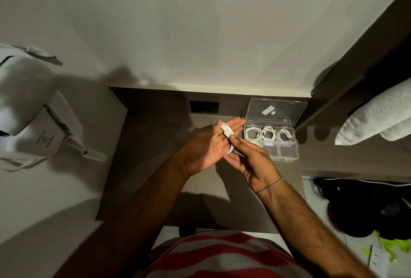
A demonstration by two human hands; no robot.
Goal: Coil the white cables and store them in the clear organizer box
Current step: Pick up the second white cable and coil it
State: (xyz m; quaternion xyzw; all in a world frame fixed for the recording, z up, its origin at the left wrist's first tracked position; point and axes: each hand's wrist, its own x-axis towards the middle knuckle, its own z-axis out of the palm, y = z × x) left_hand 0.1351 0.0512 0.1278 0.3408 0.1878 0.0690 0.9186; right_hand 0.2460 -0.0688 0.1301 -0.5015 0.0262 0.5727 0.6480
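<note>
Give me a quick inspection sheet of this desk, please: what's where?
Surface: brown table, dimly lit.
Job's things: clear organizer box, lid open; three coiled cables fill its back row.
Clutter: nothing seen.
Hands: left hand flat, white cable looped round its fingers; right hand pinches that loop.
Cables: ribbed cord hangs from white appliance.
Surroundings: wall socket, rolled towel.

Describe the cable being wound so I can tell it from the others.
On the brown desk, just left of the open clear organizer box, two hands meet. The white cable loops round the straight fingers of the left hand, pinched under the thumb of the right hand. Unlike the coiled cables lying in the box's compartments, it alone is in hand.
</note>
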